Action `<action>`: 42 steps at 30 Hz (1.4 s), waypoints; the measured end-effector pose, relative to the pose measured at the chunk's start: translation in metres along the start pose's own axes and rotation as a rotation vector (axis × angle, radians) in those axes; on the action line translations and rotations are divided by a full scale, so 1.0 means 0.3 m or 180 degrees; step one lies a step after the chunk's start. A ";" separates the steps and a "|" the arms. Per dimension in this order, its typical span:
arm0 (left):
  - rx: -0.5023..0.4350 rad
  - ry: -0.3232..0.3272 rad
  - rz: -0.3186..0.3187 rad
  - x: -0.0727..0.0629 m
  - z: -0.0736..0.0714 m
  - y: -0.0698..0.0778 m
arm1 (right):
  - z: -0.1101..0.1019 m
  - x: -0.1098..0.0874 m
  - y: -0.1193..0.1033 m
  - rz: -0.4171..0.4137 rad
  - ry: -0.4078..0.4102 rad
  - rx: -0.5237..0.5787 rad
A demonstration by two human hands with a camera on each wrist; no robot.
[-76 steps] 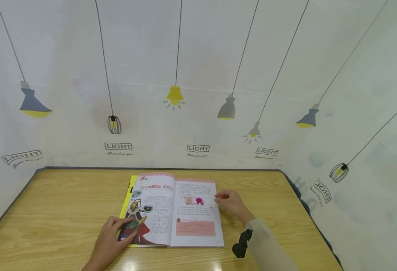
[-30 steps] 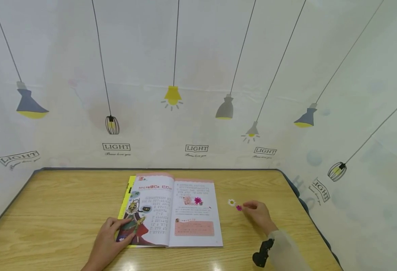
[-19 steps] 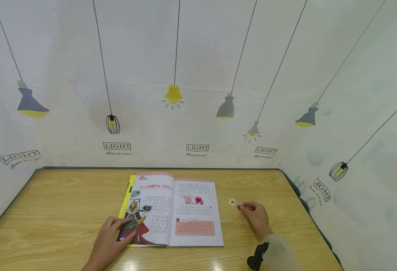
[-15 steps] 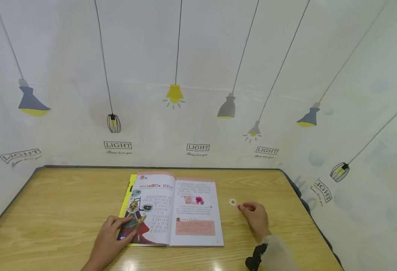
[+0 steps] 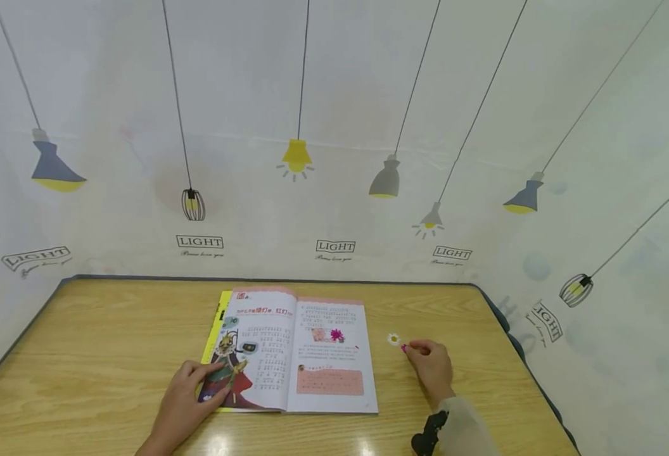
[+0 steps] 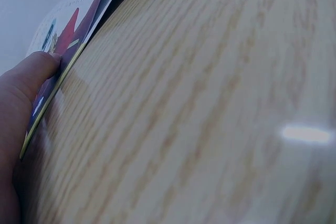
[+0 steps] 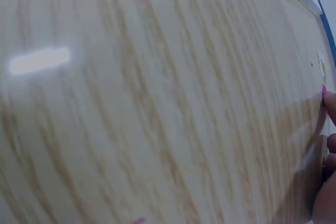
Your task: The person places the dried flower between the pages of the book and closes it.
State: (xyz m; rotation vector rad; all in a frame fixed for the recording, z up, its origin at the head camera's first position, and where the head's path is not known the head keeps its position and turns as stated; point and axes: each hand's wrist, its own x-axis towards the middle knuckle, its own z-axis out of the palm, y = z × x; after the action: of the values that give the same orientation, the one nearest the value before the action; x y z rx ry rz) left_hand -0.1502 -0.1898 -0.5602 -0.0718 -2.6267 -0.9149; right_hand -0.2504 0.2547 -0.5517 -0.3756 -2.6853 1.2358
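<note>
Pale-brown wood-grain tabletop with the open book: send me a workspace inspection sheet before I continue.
Surface: pale-brown wood-grain tabletop, glare towards the view's lower edge.
Job's things: open white-paged paper book; white-petalled, yellow-centred flower to its right; small magenta piece, partly hidden.
Clutter: tiny reddish fragment, right wrist view.
Grippers: left hand rests on the book; right hand pinches the magenta piece.
Cables: nothing seen.
Surroundings: white wall covering with printed lamps.

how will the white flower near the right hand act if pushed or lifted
The white flower appears flat on the table, so it should probably slide rather than roll. It looks small and thin, so probably light and easily bent.
</note>
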 end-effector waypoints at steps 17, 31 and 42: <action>0.0007 -0.0044 -0.0009 0.003 -0.003 -0.002 | 0.002 -0.008 -0.007 -0.0084 0.0022 -0.0068; 0.0025 -0.0041 -0.0026 0.002 -0.008 0.008 | -0.012 -0.005 -0.020 -0.0006 -0.0110 -0.0087; 0.0003 -0.0128 -0.0101 0.004 -0.007 0.006 | -0.015 -0.009 -0.027 0.0037 -0.0164 0.0036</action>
State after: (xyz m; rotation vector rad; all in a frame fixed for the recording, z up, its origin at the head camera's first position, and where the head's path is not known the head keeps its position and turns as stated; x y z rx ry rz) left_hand -0.1502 -0.1897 -0.5571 -0.0490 -2.6724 -0.9323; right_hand -0.2480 0.2520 -0.5428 -0.3634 -2.7216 1.2806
